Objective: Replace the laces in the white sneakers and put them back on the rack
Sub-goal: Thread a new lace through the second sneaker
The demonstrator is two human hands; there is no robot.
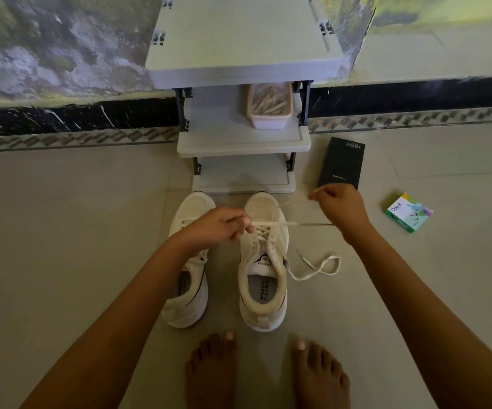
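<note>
Lace (292, 223) held taut across right-hand sneaker (264, 290): pinched at eyelets with left grip (218, 225), pinched further out with right grip (340, 206); second sneaker (185, 305) alongside, before shoe rack (239, 143).

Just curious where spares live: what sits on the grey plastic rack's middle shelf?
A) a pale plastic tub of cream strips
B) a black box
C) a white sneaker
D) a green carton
A: the pale plastic tub of cream strips stands on the middle shelf of the grey plastic rack.
</note>
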